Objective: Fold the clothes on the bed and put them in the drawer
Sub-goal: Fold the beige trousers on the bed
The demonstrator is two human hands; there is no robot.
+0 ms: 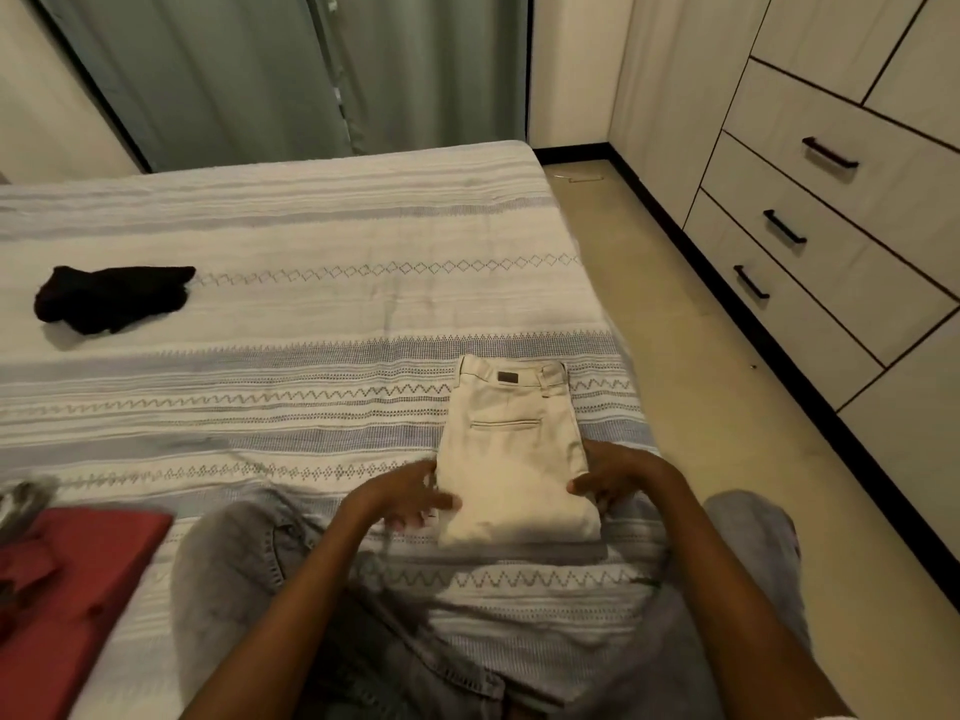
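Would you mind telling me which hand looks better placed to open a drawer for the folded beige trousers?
Right, probably. The drawers stand across the floor on the person's right, nearer the right hand. Both hands flank the folded beige trousers, so the left hand could steady or carry them.

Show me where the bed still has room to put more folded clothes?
The big bare stretch of bed lies between the black garment on the left and the folded beige trousers. It is crowded near the person: both hands flank the trousers, and the red cloth fills the near-left corner.
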